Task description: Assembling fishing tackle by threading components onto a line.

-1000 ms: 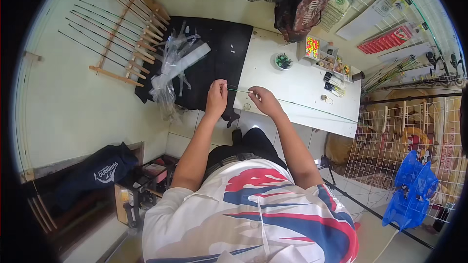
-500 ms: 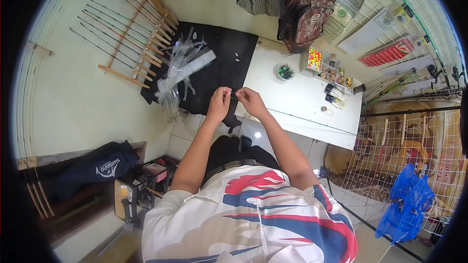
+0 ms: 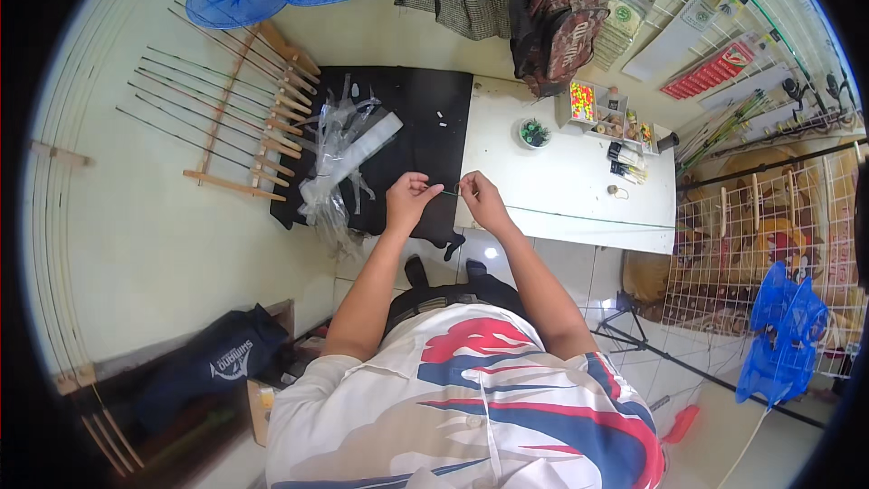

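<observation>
Over the front edge where the black cloth meets the white table, my left hand is closed, with its thumb pointing toward the right hand. My right hand is pinched just beside it, a small gap between them. A very thin green rod or line spans that gap and seems to run on to the right along the front of the white table. Whether it is a rod tip or a line is too fine to tell. What lies inside the curled fingers is hidden.
Crumpled clear plastic lies on the black cloth. On the white table stand a potted plant, a divided box and small bottles. A wooden rack of thin rods leans left; blue nets hang right.
My hands have come slightly apart, and the left thumb now stretches toward the right hand. The whole view has shifted a little, showing my feet more plainly.
</observation>
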The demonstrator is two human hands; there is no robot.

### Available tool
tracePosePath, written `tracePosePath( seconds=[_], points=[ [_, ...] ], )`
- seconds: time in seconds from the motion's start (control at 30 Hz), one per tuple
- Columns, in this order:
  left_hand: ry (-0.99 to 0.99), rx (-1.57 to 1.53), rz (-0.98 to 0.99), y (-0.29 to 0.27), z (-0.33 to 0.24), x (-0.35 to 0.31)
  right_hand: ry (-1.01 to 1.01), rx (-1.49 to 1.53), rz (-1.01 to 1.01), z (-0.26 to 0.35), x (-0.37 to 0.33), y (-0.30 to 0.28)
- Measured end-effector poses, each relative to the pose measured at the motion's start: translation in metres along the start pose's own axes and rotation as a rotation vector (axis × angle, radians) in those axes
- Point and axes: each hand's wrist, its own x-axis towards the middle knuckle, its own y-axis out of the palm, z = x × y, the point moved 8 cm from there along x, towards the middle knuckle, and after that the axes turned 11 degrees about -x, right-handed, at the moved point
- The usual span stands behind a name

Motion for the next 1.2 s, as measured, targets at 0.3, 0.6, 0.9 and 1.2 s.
tracePosePath(
  seconds=[0.3,0.6,0.9,1.2],
  points=[
    [-0.14,-0.253,0.322,-0.007,0.025,0.011,-0.021,-0.102,-0.124,0.013,0.002,0.007],
    [-0.003,-0.189,0.289,-0.019,0.009,0.014,-0.05,-0.236,-0.117,0.021,0.01,0.019],
    [-0.072,-0.372,0.191,-0.025,0.021,0.015,-0.085,-0.233,-0.074,0.046,0.02,0.031],
    [-0.065,-0.319,0.226,-0.027,0.033,0.017,-0.112,-0.266,-0.027,0.061,0.022,0.038]
  ],
)
